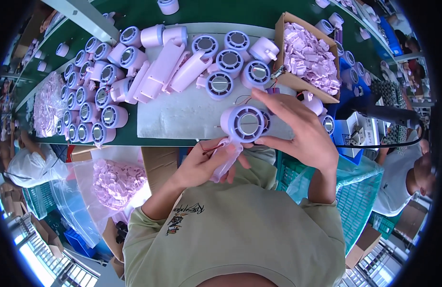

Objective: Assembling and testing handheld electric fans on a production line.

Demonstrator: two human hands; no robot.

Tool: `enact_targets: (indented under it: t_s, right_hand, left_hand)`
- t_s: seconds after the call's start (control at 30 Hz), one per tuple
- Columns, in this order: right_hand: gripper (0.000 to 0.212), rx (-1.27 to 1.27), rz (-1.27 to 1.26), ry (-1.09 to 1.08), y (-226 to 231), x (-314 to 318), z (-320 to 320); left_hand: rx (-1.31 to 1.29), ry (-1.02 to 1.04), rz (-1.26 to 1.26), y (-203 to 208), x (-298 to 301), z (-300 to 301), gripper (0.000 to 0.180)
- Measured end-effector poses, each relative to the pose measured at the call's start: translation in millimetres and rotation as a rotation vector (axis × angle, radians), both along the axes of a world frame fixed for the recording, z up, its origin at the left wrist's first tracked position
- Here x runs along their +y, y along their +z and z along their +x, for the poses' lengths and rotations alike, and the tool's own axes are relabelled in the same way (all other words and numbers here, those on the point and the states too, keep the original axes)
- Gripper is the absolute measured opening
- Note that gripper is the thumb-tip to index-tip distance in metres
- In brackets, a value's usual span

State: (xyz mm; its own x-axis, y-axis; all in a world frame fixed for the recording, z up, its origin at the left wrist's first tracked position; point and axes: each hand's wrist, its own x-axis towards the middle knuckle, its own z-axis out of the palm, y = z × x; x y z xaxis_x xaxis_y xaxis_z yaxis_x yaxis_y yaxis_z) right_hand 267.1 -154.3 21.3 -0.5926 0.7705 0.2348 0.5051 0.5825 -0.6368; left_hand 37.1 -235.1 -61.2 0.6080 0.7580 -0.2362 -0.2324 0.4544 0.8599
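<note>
Head view: a person works at the near edge of a green desk [149, 9], over a white mat [182, 115].
Left hand: the left hand [206, 165] has its fingers curled around a pale lilac handle piece [226, 160], just off the near edge of the desk; thin red and black wires [211, 148] run by the thumb.
Right hand: the right hand [302, 131] has its fingers spread and wrapped on the side of a lilac round fan head [242, 123], held just above the handle piece and touching it.
Fan head: its round grille faces the camera, at the near edge of the mat.
Far side of mat: more lilac fan heads [230, 60] and long lilac shells [159, 71] lie together.
Left end of desk: rows of fan heads [89, 110] are packed close.
Right of mat: an open cardboard box [283, 48] holds small pale pink parts.
Below the desk, left: a clear bag [116, 182] of pink parts.
Right edge: another person [403, 172] in a white shirt sits nearby.
</note>
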Motion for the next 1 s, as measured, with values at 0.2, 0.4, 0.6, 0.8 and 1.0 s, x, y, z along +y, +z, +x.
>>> enact_targets:
  t_s: [0.2, 0.4, 0.6, 0.8, 1.0]
  right_hand:
    - [0.036, -0.123, 0.156, -0.386, -5, 63, 46]
    - [0.029, -0.247, 0.336, -0.192, -34, 92, 56]
    - [0.023, -0.089, 0.084, -0.386, -16, 79, 55]
    - [0.023, 0.238, 0.363, -0.446, 0, 11, 6]
    - [0.026, 0.268, 0.322, -0.343, -21, -11, -16]
  left_hand:
    - [-0.798, 0.025, -0.136, 5, 8, 7, 0.078]
    - [-0.763, 0.122, -0.141, -10, 14, 16, 0.078]
    - [-0.4, 0.192, 0.251, 6, 31, 13, 0.067]
    - [-0.097, 0.415, 0.357, 28, 52, 50, 0.051]
    - [0.281, 0.39, 0.594, 26, 60, 68, 0.037]
